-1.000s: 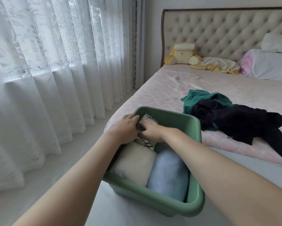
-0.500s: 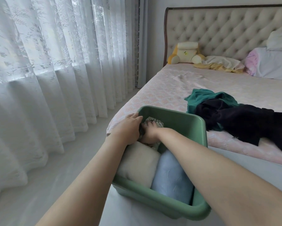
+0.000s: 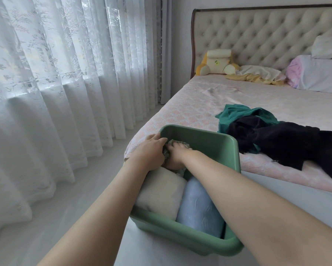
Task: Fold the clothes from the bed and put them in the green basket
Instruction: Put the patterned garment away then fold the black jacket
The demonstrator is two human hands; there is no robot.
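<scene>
1. Step in hand, as judged: stowing a folded piece. Both hands were down in the far left corner of the green basket (image 3: 209, 144), behind a cream bundle (image 3: 159, 192) and a pale blue bundle (image 3: 197, 208) already packed there.
2. Left hand (image 3: 149, 150) was curled over a patterned garment (image 3: 181, 144) beside the rim. Right hand (image 3: 177, 155) gripped the same cloth from the other side, fingers bent down into it.
3. Basket stood against the near corner of the bed (image 3: 190, 104).
4. Left to do: a teal garment (image 3: 236, 114) and a dark navy garment (image 3: 276, 139) lay unfolded on the bed, tangled together, near the basket's right.
5. Next move would call for letting go, reaching right, and separating one piece from the heap.
6. Hard to make out: fingertips buried in cloth; the garment's kind; what the basket rested on. Navy garment ran off frame.
</scene>
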